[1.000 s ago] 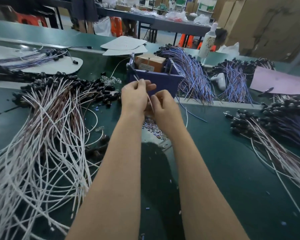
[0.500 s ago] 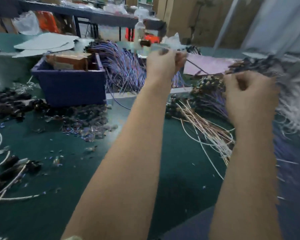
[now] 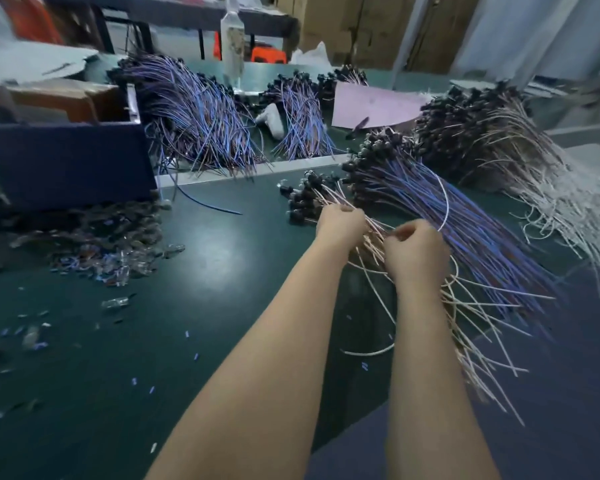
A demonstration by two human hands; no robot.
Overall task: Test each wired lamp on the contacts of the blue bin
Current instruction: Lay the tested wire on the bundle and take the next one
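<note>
The blue bin [image 3: 63,161] stands at the left with a brown box inside; its contacts are too blurred to make out. To its right, a small pile of pink-white wired lamps [image 3: 312,199] with black heads lies on the green table. My left hand [image 3: 340,225] rests on this pile with fingers curled over its wires. My right hand [image 3: 414,251] is just right of it, fingers curled, pinching a white wire [image 3: 445,206] that loops upward. Both hands are well away from the bin.
Blue-wired lamp bundles [image 3: 447,216] lie right of my hands, and more [image 3: 194,116] behind the bin. A large white-wired heap [image 3: 520,157] fills the far right. Glass and wire scraps [image 3: 101,247] litter the table left of centre. A bottle [image 3: 232,39] and a pink sheet [image 3: 371,105] sit at the back.
My view swung right, away from the bin. Both hands came down from raised positions onto the pink-white lamp pile, and now hold its wires.
</note>
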